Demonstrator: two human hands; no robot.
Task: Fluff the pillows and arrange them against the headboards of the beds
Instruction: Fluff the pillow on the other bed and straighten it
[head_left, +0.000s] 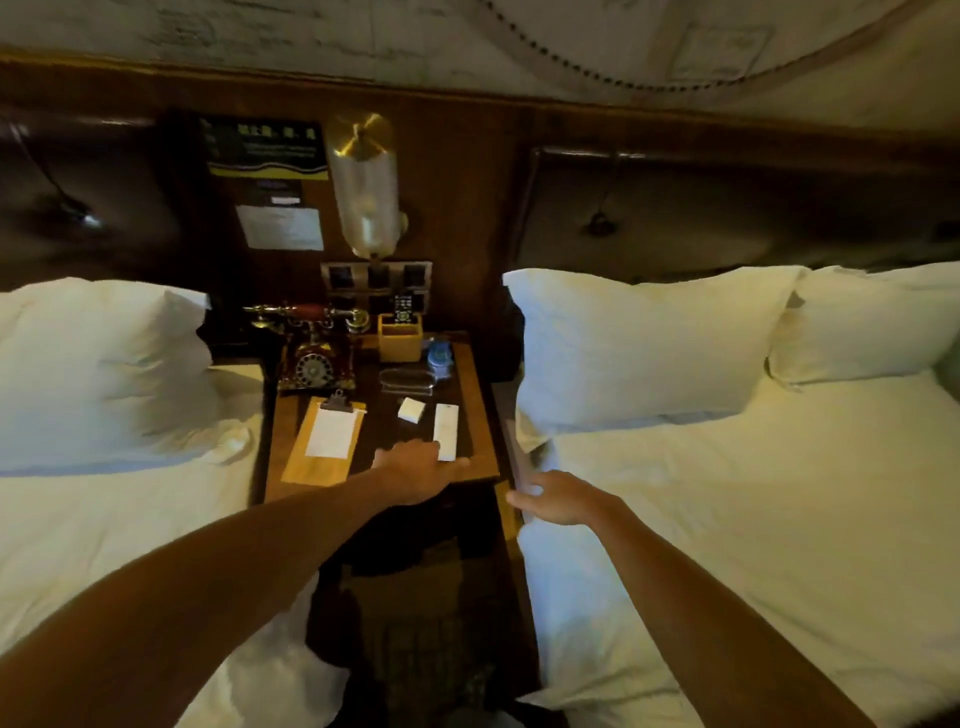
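We see three white pillows: one pillow (98, 364) on the left bed (104, 519) and two on the right bed (779, 519), the near right pillow (644, 348) and the far right pillow (872, 322), all leaning at or close to the dark padded headboards (727, 218). Their cotton cases look soft and creased, and the left one sags with deep dents, so we judge it needs the most plumping. Our left hand (415, 467) rests palm down on the front edge of the wooden surface (478, 415) between the beds, its grip open and holding nothing, fingertips touching a slim white remote (445, 431). Our right hand (561, 501) lies at the edge of the right bed's sheet, fingers loosely spread and empty. To do the step well, we should probably take a pillow by both short ends, shake and squeeze it so the filling spreads evenly, then stand it square against the headboard. The surface also carries an ornate dial telephone (314, 348) and a clipboard (327, 441) with paper, so we should lift pillows clear of them.
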